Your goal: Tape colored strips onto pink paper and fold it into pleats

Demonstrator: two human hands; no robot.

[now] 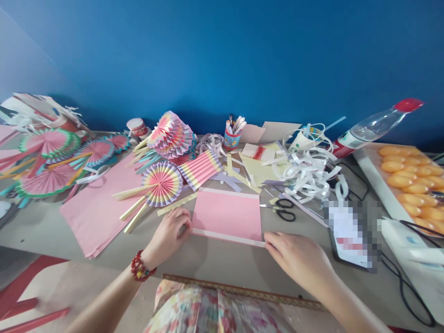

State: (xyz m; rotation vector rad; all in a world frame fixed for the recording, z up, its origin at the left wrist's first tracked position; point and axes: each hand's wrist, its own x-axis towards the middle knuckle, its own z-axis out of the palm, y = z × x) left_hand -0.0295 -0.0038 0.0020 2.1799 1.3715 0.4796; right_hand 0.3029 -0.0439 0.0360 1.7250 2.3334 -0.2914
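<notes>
A pink sheet of paper lies flat in front of me, with a pale strip along its near edge and another along its far edge. My left hand, with a red beaded bracelet at the wrist, pinches the near left corner. At the near right corner, my right hand has thumb and fingers closed on the edge. Whether they grip the strip alone or the paper too, I cannot tell. Black-handled scissors lie right of the sheet, blades pointing toward it. A pleated striped paper rests just behind it.
Folded paper fans and stacked pink sheets lie left. Behind stand a pen cup and tangled white strips. On the right are a phone, a tilted bottle, a box of orange ovals and black cables.
</notes>
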